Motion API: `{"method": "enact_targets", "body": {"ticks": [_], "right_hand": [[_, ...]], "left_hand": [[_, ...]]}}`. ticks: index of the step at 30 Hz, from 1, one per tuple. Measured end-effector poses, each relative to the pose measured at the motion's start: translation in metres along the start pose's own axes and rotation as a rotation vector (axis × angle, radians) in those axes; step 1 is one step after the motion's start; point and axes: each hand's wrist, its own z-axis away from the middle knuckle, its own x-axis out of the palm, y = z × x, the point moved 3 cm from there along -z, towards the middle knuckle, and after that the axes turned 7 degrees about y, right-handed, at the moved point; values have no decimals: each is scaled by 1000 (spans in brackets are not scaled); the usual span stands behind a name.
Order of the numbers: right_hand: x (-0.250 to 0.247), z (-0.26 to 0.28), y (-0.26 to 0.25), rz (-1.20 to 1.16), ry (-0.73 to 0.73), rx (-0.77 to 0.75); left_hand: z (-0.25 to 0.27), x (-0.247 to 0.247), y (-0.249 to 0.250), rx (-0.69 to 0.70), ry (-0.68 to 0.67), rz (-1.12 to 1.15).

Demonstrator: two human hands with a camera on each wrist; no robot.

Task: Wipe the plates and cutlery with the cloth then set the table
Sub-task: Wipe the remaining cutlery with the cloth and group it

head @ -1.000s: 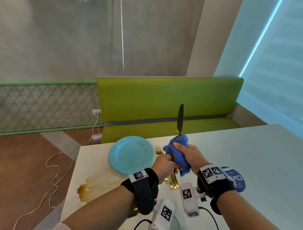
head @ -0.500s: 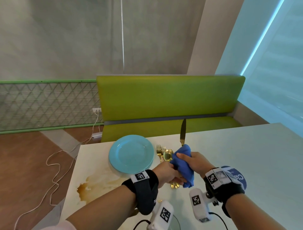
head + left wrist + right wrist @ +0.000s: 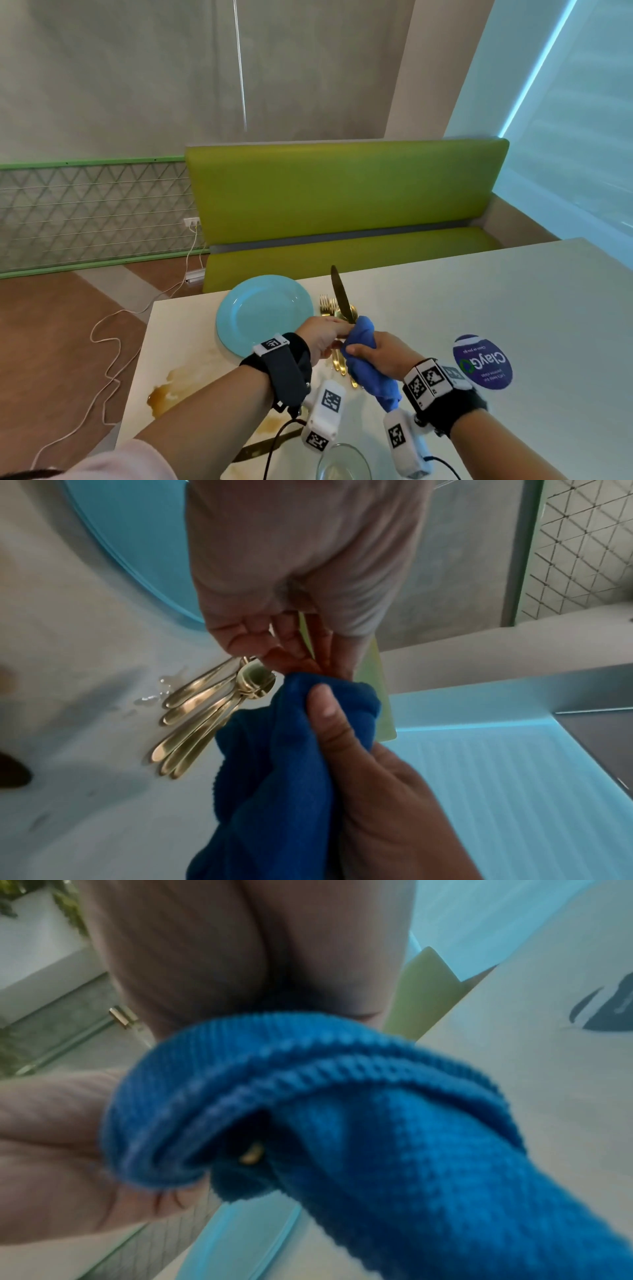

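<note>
The knife [image 3: 342, 297] is being pinched steady by the left hand [image 3: 323, 337] so the cloth [image 3: 368, 359], being clenched by the right hand [image 3: 383, 354], can wipe it.

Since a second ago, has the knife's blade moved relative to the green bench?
Yes. The knife blade has dropped and tilted left: its tip sits below the green bench seat edge, over the table, no longer against the backrest.

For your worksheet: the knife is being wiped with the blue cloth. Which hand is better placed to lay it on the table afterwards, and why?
Probably the left hand: it pinches the knife directly, while the right hand is wrapped round the blue cloth and would have to let go first.
</note>
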Motion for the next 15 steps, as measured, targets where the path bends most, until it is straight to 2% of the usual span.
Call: {"method": "enact_targets", "body": {"ticks": [5,9,12,15], "right_hand": [[2,-5,5,65,-55,-10],[3,-4,33,121,-120,40],[-8,-3,61,138,-60,125],[-26,-5,83,109,48,215]], "left_hand": [[-17,5,2,63,144,105],[-41,-8,10,44,288,159],[-65,-10,3,-10,326,49],[-88,7,-12,-38,309,-120]]}}
